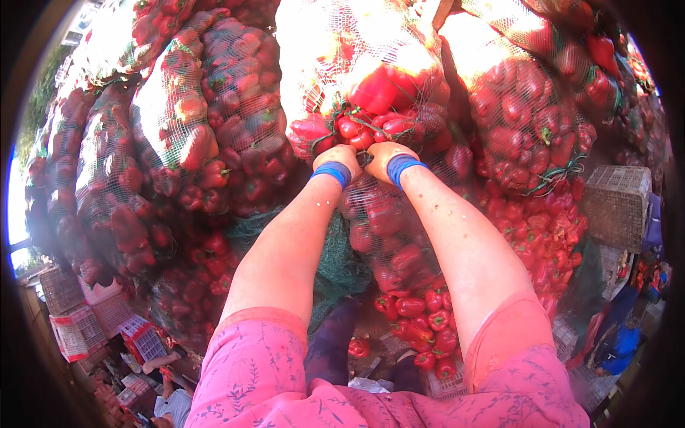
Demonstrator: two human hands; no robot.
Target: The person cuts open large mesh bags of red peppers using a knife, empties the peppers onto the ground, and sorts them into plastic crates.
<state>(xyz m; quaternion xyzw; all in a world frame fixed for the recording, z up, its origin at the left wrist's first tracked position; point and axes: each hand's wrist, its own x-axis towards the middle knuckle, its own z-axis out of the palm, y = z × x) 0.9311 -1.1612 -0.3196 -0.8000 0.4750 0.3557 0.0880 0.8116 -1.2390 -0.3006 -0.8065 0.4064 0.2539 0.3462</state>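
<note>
Both arms reach straight ahead to a big mesh sack point(421, 68) full of red bell peppers. At its lower edge the netting gapes, and several red peppers point(354, 130) show bare between green strings. My left hand point(338, 158) is closed at this edge, its fingers curled inward. Close beside it, my right hand point(386, 155) is closed as well, almost touching the left. A small dark bunch of netting or string shows between them. The fingertips are mostly hidden. Each wrist wears a blue band.
More filled mesh sacks point(246, 107) are stacked on both sides. Loose red peppers point(539, 235) lie heaped at the right, others in a crate point(449, 385) by my feet. Green netting point(332, 267) hangs below my arms. Plastic crates point(617, 207) stand at the right; another person's arm point(163, 362) shows lower left.
</note>
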